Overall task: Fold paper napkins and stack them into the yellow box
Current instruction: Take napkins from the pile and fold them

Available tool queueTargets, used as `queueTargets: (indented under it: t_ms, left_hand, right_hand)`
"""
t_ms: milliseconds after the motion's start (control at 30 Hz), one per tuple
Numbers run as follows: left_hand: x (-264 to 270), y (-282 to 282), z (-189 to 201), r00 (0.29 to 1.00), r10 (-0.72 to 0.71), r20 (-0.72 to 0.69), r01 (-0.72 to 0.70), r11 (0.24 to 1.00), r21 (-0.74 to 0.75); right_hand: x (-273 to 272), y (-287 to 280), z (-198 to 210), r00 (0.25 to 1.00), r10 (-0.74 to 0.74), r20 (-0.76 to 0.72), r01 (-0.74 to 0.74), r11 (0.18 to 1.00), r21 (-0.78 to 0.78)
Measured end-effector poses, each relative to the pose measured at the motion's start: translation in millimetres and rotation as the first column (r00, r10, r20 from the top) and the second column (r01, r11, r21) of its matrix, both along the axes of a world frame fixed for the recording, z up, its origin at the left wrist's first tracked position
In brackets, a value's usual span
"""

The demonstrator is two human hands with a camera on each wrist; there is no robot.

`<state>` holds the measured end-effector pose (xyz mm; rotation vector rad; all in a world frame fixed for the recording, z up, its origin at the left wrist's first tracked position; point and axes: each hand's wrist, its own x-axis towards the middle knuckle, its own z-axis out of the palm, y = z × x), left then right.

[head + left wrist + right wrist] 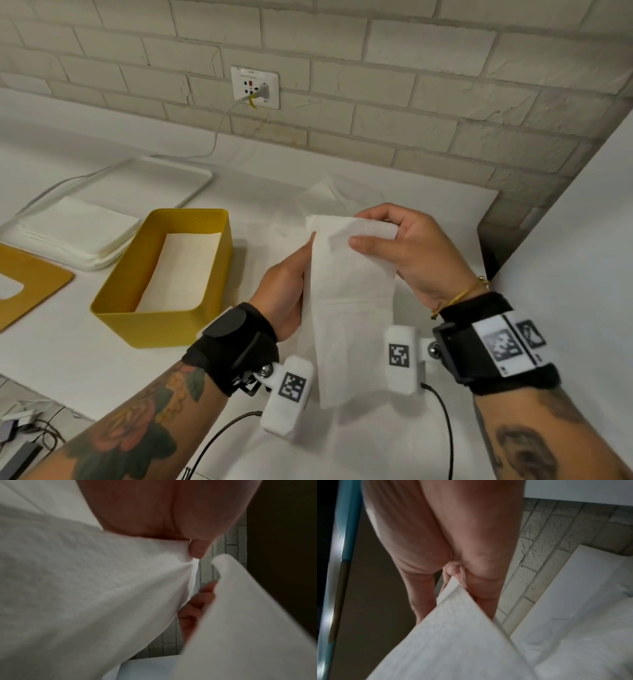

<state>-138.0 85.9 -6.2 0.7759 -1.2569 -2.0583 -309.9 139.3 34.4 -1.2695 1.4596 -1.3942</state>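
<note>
I have the napkin (346,308) up in the air over the near middle of the worktop (85,370), hanging as a long folded strip between both hands. My right hand (407,253) pinches its top right corner, thumb across the front and fingers curled behind; my left hand (287,284) holds the left edge a little lower, fingers behind the paper and thumb on the front. The yellow box (164,325) stands open to the left of my hands, near the worktop's front edge, with at least one folded napkin already flat on its floor. The loose stack of unfolded napkins (78,229) lies on a white tray (191,178) towards the back left corner. I judge the step in hand to be the fold before boxing, so I want the long edges matched before I crease. The left wrist view is blurred, and I think the two layers gape apart near my thumb (197,549), so I would close that gap first. Then I would bring the bottom end up to meet the top, press lightly since this paper tears and wrinkles easily, and carry it across flat.
</note>
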Motion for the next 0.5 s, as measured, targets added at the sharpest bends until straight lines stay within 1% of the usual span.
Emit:
queueTargets:
  t_ms: [67,133,233,333,500]
  left_hand:
    - [-2,2,-5,1.000,0.001,0.013,-0.001,1.000,0.014]
    - [-2,3,-9,1.000,-0.005,0.013,0.005,0.999,0.037]
    - [-2,3,-13,1.000,-0.006,-0.001,0.006,0.997,0.079]
    - [-3,2,-15,1.000,-0.004,-0.031,0.007,0.993,0.114]
    - [-6,3,-13,0.998,-0.053,-0.030,0.055,0.996,0.074]
  right_hand:
    - [2,-4,-10,0.992,-0.065,-0.105,0.068,0.997,0.023]
    - [3,-5,-15,0.982,-0.105,-0.155,0.112,0.993,0.038]
    - [1,-4,-15,0.979,-0.117,-0.167,0.128,0.990,0.059]
    - [-2,-5,-17,0.969,-0.164,-0.183,0.179,0.982,0.067]
    - [-2,-5,-21,0.961,-0.167,-0.221,0.194,0.976,0.104]
